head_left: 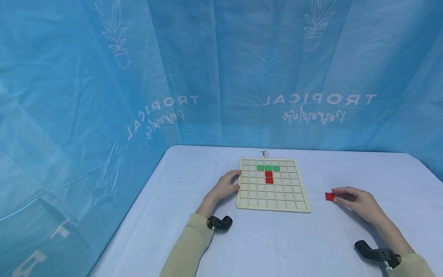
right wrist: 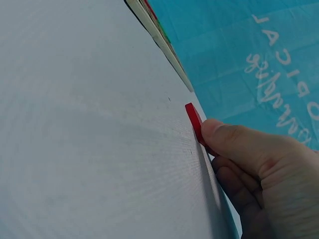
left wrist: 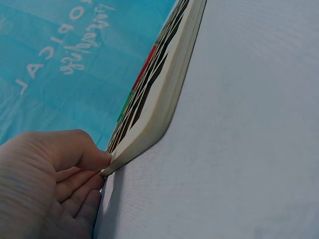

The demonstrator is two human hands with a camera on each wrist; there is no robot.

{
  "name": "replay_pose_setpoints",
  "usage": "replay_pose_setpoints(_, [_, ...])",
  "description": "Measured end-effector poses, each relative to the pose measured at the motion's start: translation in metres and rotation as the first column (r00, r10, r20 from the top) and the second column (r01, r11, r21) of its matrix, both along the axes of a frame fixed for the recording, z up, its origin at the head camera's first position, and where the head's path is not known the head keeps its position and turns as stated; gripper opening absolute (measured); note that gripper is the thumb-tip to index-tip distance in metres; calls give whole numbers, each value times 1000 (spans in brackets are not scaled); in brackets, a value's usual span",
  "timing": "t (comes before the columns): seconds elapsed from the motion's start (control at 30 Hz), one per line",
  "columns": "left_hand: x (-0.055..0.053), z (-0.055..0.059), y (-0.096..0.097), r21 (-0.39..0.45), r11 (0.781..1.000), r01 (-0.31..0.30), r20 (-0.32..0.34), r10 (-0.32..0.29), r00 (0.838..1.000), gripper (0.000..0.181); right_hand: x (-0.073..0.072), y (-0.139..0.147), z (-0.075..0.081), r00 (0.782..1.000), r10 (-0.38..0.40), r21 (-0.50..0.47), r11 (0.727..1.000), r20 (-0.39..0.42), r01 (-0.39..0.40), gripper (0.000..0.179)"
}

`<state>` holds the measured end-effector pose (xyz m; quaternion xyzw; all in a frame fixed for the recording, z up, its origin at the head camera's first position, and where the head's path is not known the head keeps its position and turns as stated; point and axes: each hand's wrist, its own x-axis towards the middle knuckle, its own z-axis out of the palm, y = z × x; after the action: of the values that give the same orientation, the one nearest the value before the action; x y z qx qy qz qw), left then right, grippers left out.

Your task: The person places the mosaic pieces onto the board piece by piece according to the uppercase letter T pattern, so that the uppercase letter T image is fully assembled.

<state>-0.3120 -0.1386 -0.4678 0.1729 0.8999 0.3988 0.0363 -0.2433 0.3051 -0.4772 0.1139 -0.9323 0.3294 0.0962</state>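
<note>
A pale wooden grid board (head_left: 281, 195) lies on the table, divided into small square cells. Three green tiles (head_left: 268, 168) form a row near its far side, and two red tiles (head_left: 269, 180) run down from the middle one. At the board's left edge, my left hand (head_left: 223, 187) holds the rim; the left wrist view shows the thumb (left wrist: 102, 160) against the edge and fingers beside it. Off to the right of the board, my right hand (head_left: 360, 204) pinches a red square tile (head_left: 329, 196) between thumb and fingers, close over the table in the right wrist view (right wrist: 194, 122).
Behind the board lies a small printed card (head_left: 263, 154) showing a T pattern on a grid. A white cloth covers the table (head_left: 270, 242). Blue printed curtains (head_left: 242, 69) hang along the back and left. Each wrist wears a black camera band (head_left: 219, 223).
</note>
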Motion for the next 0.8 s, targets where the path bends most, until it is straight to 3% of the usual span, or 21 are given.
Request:
replay_pose_setpoints(0.23, [0, 0, 1, 4, 1000, -5, 8, 5, 1000, 58, 0, 1, 1, 1000, 0, 13, 1000, 11, 0, 44])
replay_pose_setpoints(0.4, [0, 1, 0, 0, 1000, -5, 6, 5, 1000, 58, 0, 1, 9, 999, -34, -110, 993, 40, 39, 45])
replay_pose_setpoints(0.6, [2, 2, -1, 5, 1000, -8, 14, 8, 1000, 58, 4, 7, 39, 996, -58, -284, 956, 63, 74, 48])
replay_pose_setpoints(0.8, [2, 2, 1, 9, 1000, -2, 15, 2, 1000, 58, 0, 8, 63, 991, -125, -320, 938, 43, 132, 52])
